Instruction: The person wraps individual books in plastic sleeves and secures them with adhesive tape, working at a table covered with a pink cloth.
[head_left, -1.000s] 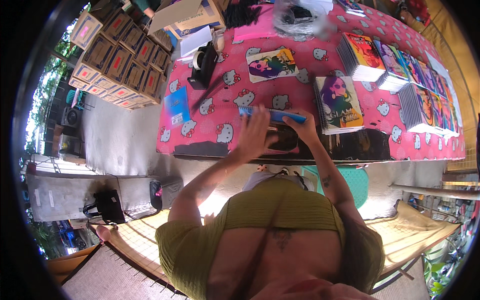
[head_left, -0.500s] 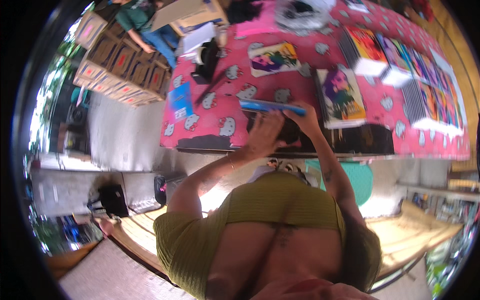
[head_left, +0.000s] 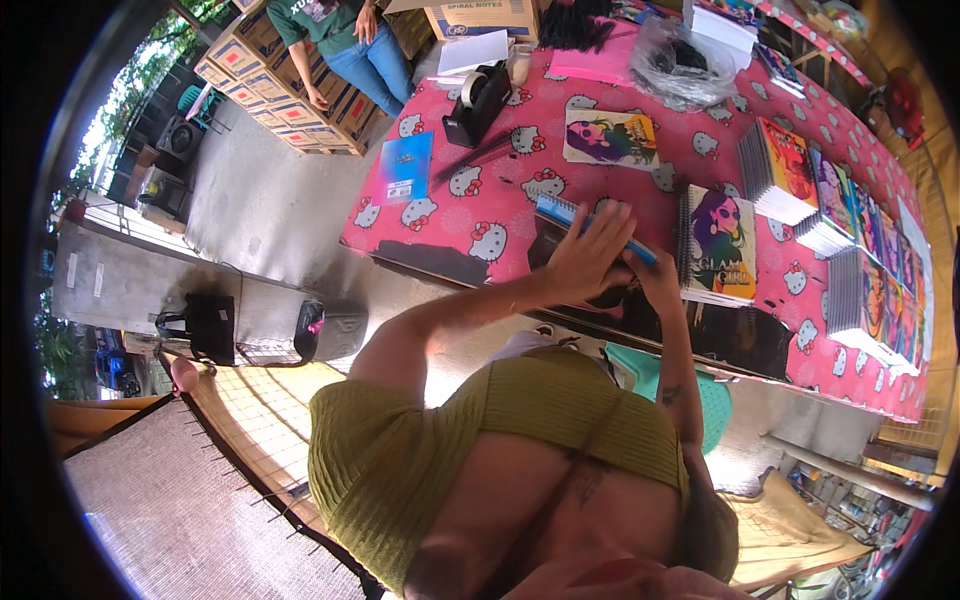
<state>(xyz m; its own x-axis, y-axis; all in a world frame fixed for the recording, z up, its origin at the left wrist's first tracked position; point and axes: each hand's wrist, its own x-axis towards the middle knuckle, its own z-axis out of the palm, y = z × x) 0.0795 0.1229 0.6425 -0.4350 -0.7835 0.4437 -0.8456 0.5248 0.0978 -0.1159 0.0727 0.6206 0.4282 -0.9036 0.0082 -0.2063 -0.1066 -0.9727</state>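
Note:
A blue spiral notebook stands tilted nearly on edge above the near side of the table, so mostly its narrow side shows. My right hand grips its right end, with the fingers partly hidden. My left hand lies across its middle with fingers stretched out, touching it. Just to the right, a stack of spiral notebooks with a purple-haired figure on the cover lies on the table. A similar notebook cover lies flat farther back. To the left is a flat blue cover.
Thin black binding coils and a black tape dispenser lie on the pink patterned tablecloth. Several notebook stacks line the right side. A plastic bag sits at the back. Another person stands near cardboard boxes.
The view has turned, so the table appears slanted and shifted right. My left hand has moved farther over the notebook, which remains in my right hand. The other person shows more fully.

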